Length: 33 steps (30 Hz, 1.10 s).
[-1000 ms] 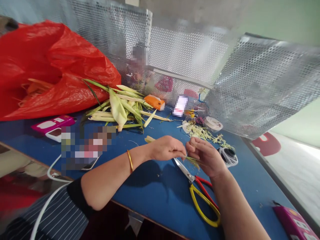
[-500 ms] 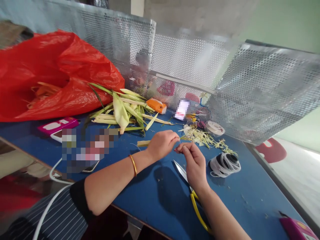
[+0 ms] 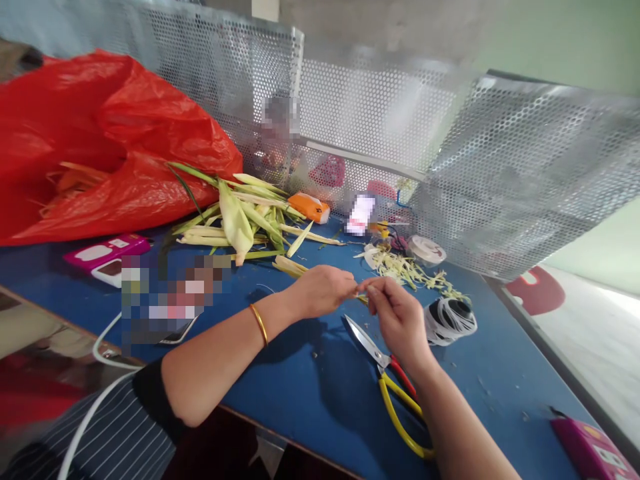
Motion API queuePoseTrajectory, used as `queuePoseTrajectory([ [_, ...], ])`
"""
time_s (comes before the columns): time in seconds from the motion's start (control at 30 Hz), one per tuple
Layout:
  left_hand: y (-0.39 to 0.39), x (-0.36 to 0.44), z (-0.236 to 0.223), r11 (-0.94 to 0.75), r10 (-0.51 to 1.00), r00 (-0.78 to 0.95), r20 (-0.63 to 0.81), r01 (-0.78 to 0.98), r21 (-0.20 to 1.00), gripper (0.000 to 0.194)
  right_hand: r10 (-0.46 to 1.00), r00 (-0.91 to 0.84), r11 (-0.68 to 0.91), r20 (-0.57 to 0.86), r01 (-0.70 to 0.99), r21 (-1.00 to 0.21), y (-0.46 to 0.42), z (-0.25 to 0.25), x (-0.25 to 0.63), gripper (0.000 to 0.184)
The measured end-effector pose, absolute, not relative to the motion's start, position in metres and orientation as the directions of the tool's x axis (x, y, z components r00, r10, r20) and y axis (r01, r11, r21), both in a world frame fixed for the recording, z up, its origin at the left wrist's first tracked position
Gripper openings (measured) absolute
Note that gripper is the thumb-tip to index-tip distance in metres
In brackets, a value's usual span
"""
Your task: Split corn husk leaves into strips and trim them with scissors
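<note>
Above the blue table, my left hand (image 3: 327,291) and my right hand (image 3: 397,313) meet at the fingertips, both closed in a pinch. Between them shows a thin, pale yellowish piece, too small to name for sure. Yellow-handled scissors (image 3: 385,373) lie on the table, partly under my right wrist, blades pointing away and slightly apart. A spool of white thread (image 3: 450,322) stands just right of my right hand. Beyond the hands lies a heap of small cut pale-green pieces (image 3: 405,267). A pale husk strip (image 3: 287,265) lies behind my left hand.
Corn husks (image 3: 237,230) are piled at the mouth of a red plastic bag (image 3: 165,127). Around them lie an orange packet (image 3: 309,207), a purple device (image 3: 107,252), a phone (image 3: 180,330) and a roll of tape (image 3: 427,250). Perforated metal panels (image 3: 370,113) line the back edge.
My right hand has shifted slightly up and right and turned, uncovering more of the scissors. My left hand stays close to its place, fingertips still meeting the right hand's. The view has shifted slightly.
</note>
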<state>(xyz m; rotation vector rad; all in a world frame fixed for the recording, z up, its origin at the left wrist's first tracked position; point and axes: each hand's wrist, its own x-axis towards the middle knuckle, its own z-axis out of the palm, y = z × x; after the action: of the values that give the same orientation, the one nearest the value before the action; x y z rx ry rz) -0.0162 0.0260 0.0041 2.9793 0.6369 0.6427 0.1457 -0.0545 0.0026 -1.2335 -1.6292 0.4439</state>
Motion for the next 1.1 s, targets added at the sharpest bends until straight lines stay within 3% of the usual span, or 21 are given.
queuePoseTrajectory([
  [0.17,0.021,-0.019,0.016,-0.871,0.297,0.855,0.424,0.06,0.488,0.016,0.919,0.063,0.341,0.389,0.368,-0.865,-0.043,0.01,0.174,0.019],
  [0.27,0.018,-0.02,0.022,-0.761,0.433,0.787,0.44,0.058,0.646,0.018,0.969,0.047,0.229,0.241,0.182,-0.956,-0.035,0.002,0.175,0.024],
  [0.37,0.02,-0.02,0.021,-0.679,0.617,0.641,0.457,0.141,0.72,0.019,0.985,0.012,0.167,0.169,0.097,-0.981,-0.033,-0.007,0.164,0.025],
  [0.5,0.026,-0.017,0.015,-0.679,0.719,0.455,0.525,0.304,0.668,0.017,0.948,-0.023,0.311,0.319,0.287,-0.906,-0.042,-0.011,0.143,0.024],
  [0.6,0.028,-0.016,0.012,-0.683,0.723,0.461,0.514,0.371,0.629,0.019,0.82,0.043,0.478,0.57,0.495,-0.725,-0.053,-0.009,0.132,0.022],
  [0.67,0.027,-0.015,0.011,-0.69,0.715,0.499,0.489,0.396,0.605,0.02,0.76,0.039,0.53,0.649,0.54,-0.653,-0.057,-0.008,0.129,0.02],
  [0.77,0.025,-0.014,0.01,-0.709,0.698,0.549,0.46,0.435,0.556,0.021,0.733,0.073,0.542,0.677,0.538,-0.645,-0.057,-0.007,0.13,0.017],
  [0.87,0.024,-0.013,0.008,-0.723,0.686,0.576,0.446,0.464,0.512,0.02,0.754,0.149,0.508,0.64,0.484,-0.712,-0.054,-0.008,0.133,0.015],
  [1.0,0.024,-0.012,0.006,-0.736,0.671,0.608,0.424,0.473,0.485,0.023,0.874,0.086,0.435,0.478,0.298,-0.85,-0.051,-0.007,0.134,0.018],
  [1.1,0.023,-0.011,0.005,-0.749,0.659,0.616,0.432,0.484,0.452,0.025,0.87,0.052,0.444,0.49,0.351,-0.825,-0.052,-0.008,0.133,0.021],
])
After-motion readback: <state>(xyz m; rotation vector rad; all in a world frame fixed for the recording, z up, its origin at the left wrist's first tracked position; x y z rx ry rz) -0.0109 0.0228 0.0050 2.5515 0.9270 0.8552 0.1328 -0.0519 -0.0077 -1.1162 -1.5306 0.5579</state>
